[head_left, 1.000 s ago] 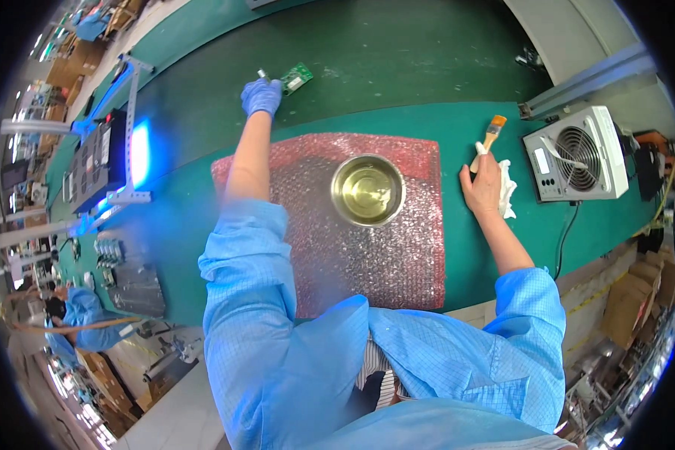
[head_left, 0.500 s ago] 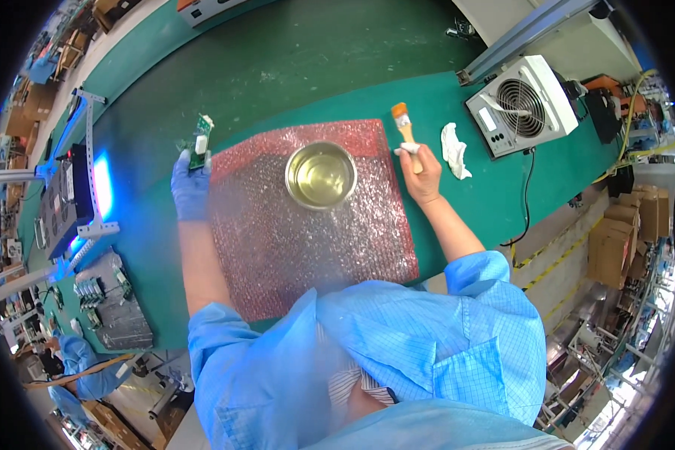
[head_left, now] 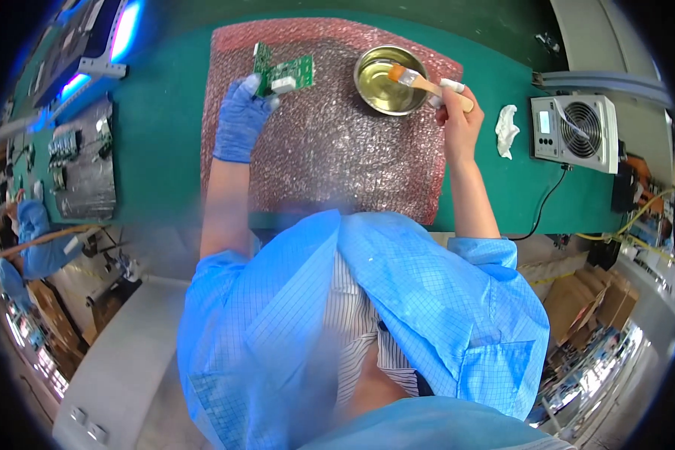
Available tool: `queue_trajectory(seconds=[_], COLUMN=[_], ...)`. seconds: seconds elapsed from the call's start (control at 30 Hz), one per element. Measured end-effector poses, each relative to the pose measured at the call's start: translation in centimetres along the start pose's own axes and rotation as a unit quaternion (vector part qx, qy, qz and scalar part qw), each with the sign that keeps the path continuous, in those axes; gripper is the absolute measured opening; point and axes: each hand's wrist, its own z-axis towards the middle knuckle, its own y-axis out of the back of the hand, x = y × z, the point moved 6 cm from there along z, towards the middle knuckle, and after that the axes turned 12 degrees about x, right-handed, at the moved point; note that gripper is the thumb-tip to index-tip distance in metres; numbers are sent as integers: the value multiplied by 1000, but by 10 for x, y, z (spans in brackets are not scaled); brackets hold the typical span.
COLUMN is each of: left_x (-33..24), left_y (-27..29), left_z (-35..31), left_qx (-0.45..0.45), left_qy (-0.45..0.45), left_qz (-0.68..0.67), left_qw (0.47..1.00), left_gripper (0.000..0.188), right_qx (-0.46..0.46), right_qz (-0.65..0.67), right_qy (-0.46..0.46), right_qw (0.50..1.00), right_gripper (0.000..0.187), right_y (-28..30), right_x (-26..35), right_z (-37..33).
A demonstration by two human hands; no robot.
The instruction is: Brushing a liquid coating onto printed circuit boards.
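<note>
The right hand point(head_left: 461, 124), just right of the bowl point(head_left: 388, 113), grips a brush point(head_left: 427, 85) by its wooden handle. The brush's long axis slants down to the right, its orange bristles pointing left over the bowl's yellowish liquid point(head_left: 377, 96); whether they touch it I cannot tell. The gloved left hand point(head_left: 241, 120), left of the bowl, pinches a green circuit board point(head_left: 301, 69), whose longer part runs sideways toward the bowl. Bubble wrap point(head_left: 322, 157) lies beneath the bowl; a white cloth point(head_left: 507, 131) lies right of it. The step seems to be wetting the bristles; the next move calls for clearing the rim.
</note>
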Motion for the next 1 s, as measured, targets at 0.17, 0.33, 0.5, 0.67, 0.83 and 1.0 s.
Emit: queue_trajectory(seconds=[0.17,0.33,0.5,0.67,0.83,1.0], left_x=[-10,-5,4,5,4,3], left_y=[-25,-28,-29,-41,-49,-62], left_z=[-12,-14,-10,-4,3,10], left_qx=[9,-3,12,14,44,47], left_qy=[-36,-26,14,1,2,14], left_qz=[31,70,59,61,70,91], left_qw=[999,997,998,998,997,995], left_gripper=[18,20,22,23,24,27], right_qx=[20,27,35,39,31,33], right_qz=[-53,-69,-91,-111,-122,-119], right_qy=[-33,-50,-51,-46,-36,-62], right_qw=[998,996,994,992,991,990], right_gripper=[19,18,19,19,19,19], right_y=[10,9,5,7,23,46], right_x=[-19,-24,-22,-20,1,22], right_z=[-2,-1,2,3,3,4])
